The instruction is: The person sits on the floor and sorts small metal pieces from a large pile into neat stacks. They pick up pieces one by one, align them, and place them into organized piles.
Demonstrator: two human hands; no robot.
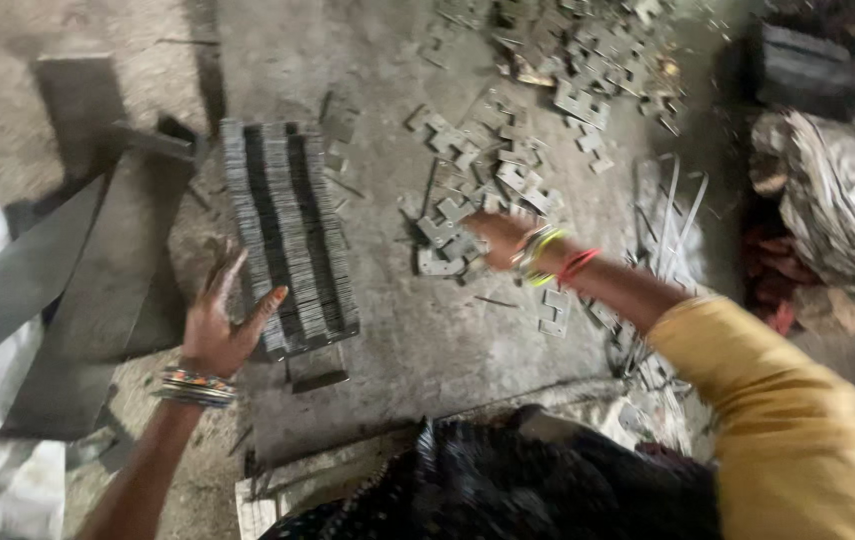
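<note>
Left hand [216,325], lower left of frame, is spread open, fingers splayed, thumb against the near end of the stacked metal plates [291,235] standing on edge at centre-left on the floor [418,330]. Right hand [496,238], mid-frame, reaches into loose stampings [468,190] (motion-blurred; its grip cannot be told).

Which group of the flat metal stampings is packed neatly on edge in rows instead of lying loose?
The packed block beside the left hand: its plates stand tight in rows. The loose stampings by the right hand lie scattered flat on the floor.
</note>
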